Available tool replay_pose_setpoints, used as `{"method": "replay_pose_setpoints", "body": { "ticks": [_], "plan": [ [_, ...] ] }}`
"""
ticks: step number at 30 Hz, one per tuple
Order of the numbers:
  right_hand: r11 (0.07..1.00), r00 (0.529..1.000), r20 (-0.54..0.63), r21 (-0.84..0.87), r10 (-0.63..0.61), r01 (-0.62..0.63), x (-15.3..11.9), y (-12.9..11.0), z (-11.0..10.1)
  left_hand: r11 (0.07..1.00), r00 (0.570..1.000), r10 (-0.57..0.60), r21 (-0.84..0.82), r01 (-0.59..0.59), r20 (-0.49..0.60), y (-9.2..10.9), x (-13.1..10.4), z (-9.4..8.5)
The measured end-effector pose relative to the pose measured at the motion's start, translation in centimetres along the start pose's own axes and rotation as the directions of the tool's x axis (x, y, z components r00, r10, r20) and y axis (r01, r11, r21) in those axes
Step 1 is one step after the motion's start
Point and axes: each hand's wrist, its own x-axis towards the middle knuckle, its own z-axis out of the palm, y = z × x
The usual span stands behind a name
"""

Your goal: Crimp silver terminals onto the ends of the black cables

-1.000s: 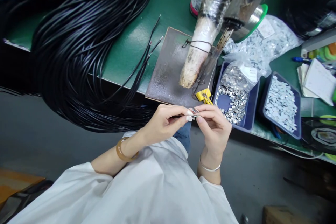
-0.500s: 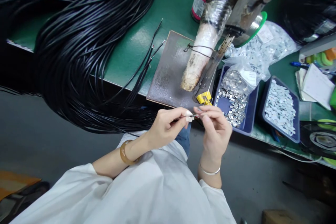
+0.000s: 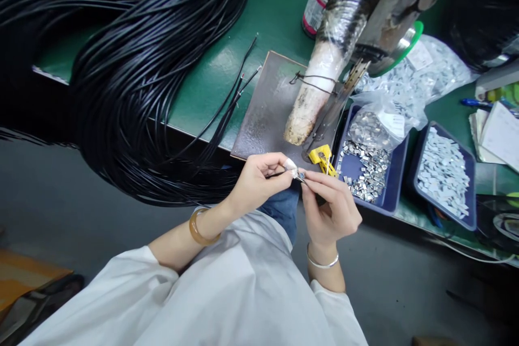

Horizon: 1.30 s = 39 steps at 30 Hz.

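My left hand (image 3: 261, 181) is closed in a pinch on a thin black cable (image 3: 276, 174), with white coverings on its fingertips. Facing it, my right hand (image 3: 332, 205) has thumb and fingers pressed together at the cable's end. A small dark and shiny piece (image 3: 301, 175) shows between the fingertips, too small to name. Both hands are held just in front of the table edge, above my lap. Close to my right fingers lies a yellow plastic piece (image 3: 323, 159) on the edge of a grey-brown board (image 3: 259, 113).
A large bundle of black cables (image 3: 162, 54) hangs over the left table edge. A foil-wrapped duct (image 3: 324, 59) reaches down over the board. On the right are a blue tray (image 3: 395, 189) of small metal pieces and another tray (image 3: 472, 189) of pale chips. Plastic bags (image 3: 438, 65) lie behind.
The view has shifted slightly. My fingertips have shifted against each other, and my right hand has turned. The small white piece below my left fingertips no longer shows clearly.
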Motion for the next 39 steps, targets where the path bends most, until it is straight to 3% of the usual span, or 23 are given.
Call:
{"method": "replay_pose_setpoints", "body": {
  "ticks": [6,12,17,23,28,31,34,37,39],
  "plan": [
    [0.935,0.966,0.02,0.249,0.257,-0.253,-0.6,1.1,0.5,0.999,0.999,0.03,0.038,-0.029,-0.042,0.2,0.3,0.1],
    [0.995,0.997,0.024,0.058,0.075,-0.076,-0.7,1.5,0.7,0.994,0.997,0.055,0.097,-0.051,-0.045,0.3,0.5,0.3],
    [0.999,0.999,-0.008,0.019,-0.037,0.037,-0.5,2.0,0.8,0.989,0.996,0.075,0.134,-0.069,-0.042,0.3,0.8,0.3],
    [0.998,0.998,0.023,-0.041,-0.051,0.052,-0.3,1.7,0.5,0.965,0.992,0.122,0.234,-0.115,-0.014,-0.1,0.6,0.2],
    [0.995,0.996,0.093,-0.095,-0.006,0.015,0.3,1.3,0.0,0.878,0.959,0.276,0.388,-0.28,0.068,-0.1,0.0,0.2],
    [0.994,0.998,-0.004,-0.092,0.057,-0.057,0.5,1.2,-0.1,0.928,0.983,0.173,0.324,-0.183,0.059,-0.2,0.0,0.2],
    [0.993,0.993,-0.117,-0.107,0.028,-0.041,0.5,1.0,-0.2,0.977,0.998,0.059,0.203,-0.064,0.032,-0.2,0.1,0.3],
    [0.998,0.998,-0.047,-0.06,-0.037,0.034,0.2,0.9,-0.1,0.99,0.999,0.028,0.135,-0.032,0.032,0.1,0.4,0.3],
    [1.0,1.0,-0.002,-0.001,-0.018,0.018,-0.1,0.9,0.0,0.993,0.999,0.031,0.113,-0.032,0.018,0.3,0.5,0.2]
  ]
}}
